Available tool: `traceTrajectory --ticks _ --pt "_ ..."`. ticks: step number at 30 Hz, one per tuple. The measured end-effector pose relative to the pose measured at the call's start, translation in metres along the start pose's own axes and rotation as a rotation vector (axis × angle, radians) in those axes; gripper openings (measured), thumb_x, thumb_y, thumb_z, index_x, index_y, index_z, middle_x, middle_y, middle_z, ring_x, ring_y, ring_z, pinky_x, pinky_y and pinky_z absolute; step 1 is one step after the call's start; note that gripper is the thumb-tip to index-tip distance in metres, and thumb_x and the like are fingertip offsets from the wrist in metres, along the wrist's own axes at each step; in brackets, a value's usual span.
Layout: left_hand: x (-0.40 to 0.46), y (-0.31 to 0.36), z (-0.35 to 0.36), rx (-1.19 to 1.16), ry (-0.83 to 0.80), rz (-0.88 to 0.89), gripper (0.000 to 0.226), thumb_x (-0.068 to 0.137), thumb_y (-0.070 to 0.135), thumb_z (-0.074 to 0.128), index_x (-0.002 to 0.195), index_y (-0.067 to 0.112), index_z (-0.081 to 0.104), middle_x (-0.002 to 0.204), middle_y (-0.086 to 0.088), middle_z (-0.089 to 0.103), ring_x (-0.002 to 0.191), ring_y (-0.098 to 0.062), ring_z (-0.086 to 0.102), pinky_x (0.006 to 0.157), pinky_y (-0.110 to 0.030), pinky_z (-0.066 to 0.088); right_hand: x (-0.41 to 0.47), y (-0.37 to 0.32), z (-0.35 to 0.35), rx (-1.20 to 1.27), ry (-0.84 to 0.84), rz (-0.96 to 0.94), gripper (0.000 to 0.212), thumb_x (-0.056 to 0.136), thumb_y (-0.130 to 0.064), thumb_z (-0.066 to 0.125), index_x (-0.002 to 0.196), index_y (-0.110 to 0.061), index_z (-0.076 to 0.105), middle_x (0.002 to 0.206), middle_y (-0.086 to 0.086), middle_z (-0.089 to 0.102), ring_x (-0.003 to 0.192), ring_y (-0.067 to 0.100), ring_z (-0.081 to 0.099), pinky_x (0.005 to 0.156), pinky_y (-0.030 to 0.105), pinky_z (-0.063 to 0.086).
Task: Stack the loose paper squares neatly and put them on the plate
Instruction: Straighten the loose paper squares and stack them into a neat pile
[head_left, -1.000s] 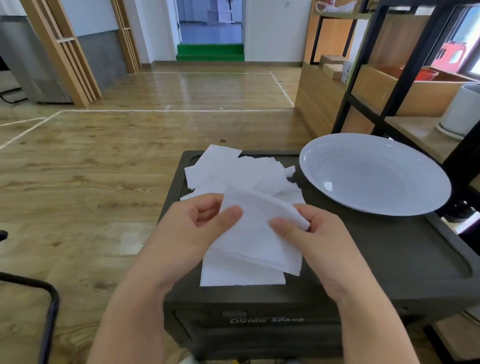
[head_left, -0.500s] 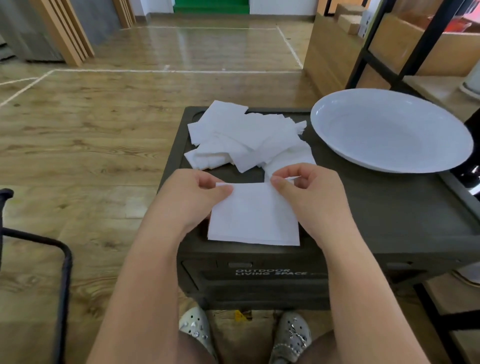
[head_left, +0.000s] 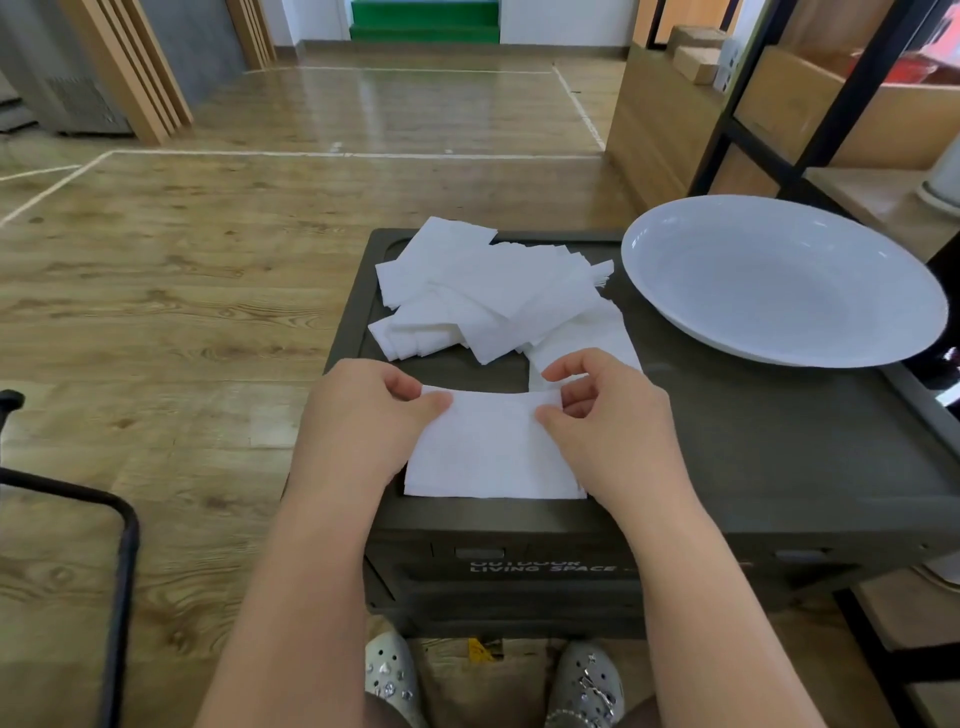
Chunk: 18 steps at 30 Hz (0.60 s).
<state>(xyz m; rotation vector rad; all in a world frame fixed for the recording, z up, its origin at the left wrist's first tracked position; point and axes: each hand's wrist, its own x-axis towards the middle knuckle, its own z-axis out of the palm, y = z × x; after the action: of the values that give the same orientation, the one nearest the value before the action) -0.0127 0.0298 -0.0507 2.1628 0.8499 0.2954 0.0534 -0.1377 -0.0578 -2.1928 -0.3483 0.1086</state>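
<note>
a small stack of white paper squares (head_left: 493, 452) is held flat on the near part of a dark box lid (head_left: 779, 457), its near edge lying just inside the lid's raised front rim. the far left corner of the stack is pinched by the left hand (head_left: 363, 415), thumb on top and fingers curled beneath. the far right corner is pinched by the right hand (head_left: 608, 415), thumb on the paper and forefinger arched above it. both hands are thus closed on the same stack, one at each side.

a loose heap of paper squares (head_left: 488, 296) is spread over the far left part of the lid, overlapping at many angles, with 1 corner reaching the far rim and the left edges close to the left rim. a strip of bare lid is left between the heap and the held stack. to the right, a wide, shallow white plate (head_left: 675, 312) is set on the lid, its smooth glossy rim just beside the heap and its right side overhanging the lid's edge. bare matte lid is seen in front of the plate, right of the hands.

the paper looks soft and faintly textured, like tissue. the box is of dull dark plastic with rounded corners.
</note>
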Motion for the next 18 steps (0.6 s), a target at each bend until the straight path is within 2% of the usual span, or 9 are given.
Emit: traceTrajectory --ticks 2,9,13,16,18 --pt "0.001 0.0 0.002 0.033 0.01 0.015 0.024 0.076 0.04 0.075 0.063 0.031 0.056 0.071 0.016 0.059 0.064 0.003 0.052 0.049 -0.019 0.033 -0.001 0.0 0.0 -0.002 0.012 0.003 0.026 0.084 -0.017 0.068 0.094 -0.037 0.054 0.078 -0.016 0.056 0.07 -0.002 0.055 0.054 0.009 0.039" --pt "0.001 0.001 0.004 0.061 0.0 0.003 0.025 0.073 0.047 0.075 0.061 0.033 0.057 0.069 0.016 0.061 0.061 0.001 0.055 0.047 -0.02 0.035 0.001 0.002 -0.006 -0.011 0.045 0.024 0.028 0.082 -0.019 0.07 0.095 -0.038 0.054 0.078 -0.017 0.058 0.069 -0.004 0.055 0.052 0.005 0.033" --pt "0.0 0.004 0.007 0.163 0.0 0.03 0.027 0.074 0.042 0.075 0.061 0.031 0.054 0.066 0.014 0.058 0.06 -0.002 0.054 0.048 -0.022 0.035 0.0 0.005 -0.001 -0.093 0.05 0.026 0.024 0.084 -0.017 0.067 0.093 -0.034 0.053 0.082 -0.014 0.055 0.07 -0.001 0.052 0.054 0.007 0.031" --pt "0.0 0.013 0.009 0.255 0.076 0.084 0.026 0.075 0.037 0.075 0.075 0.026 0.053 0.07 0.014 0.051 0.066 -0.009 0.052 0.05 -0.023 0.032 -0.001 0.004 0.002 -0.198 0.108 0.009 0.026 0.082 -0.021 0.07 0.091 -0.034 0.05 0.093 -0.011 0.046 0.073 0.001 0.047 0.055 0.006 0.026" --pt "0.001 0.023 0.011 0.266 0.167 0.22 0.027 0.076 0.035 0.074 0.086 0.027 0.05 0.078 0.013 0.048 0.072 -0.011 0.048 0.05 -0.021 0.03 -0.002 0.001 0.002 -0.211 0.138 0.012 0.028 0.079 -0.025 0.073 0.089 -0.036 0.049 0.095 -0.012 0.042 0.075 0.003 0.046 0.055 0.005 0.025"
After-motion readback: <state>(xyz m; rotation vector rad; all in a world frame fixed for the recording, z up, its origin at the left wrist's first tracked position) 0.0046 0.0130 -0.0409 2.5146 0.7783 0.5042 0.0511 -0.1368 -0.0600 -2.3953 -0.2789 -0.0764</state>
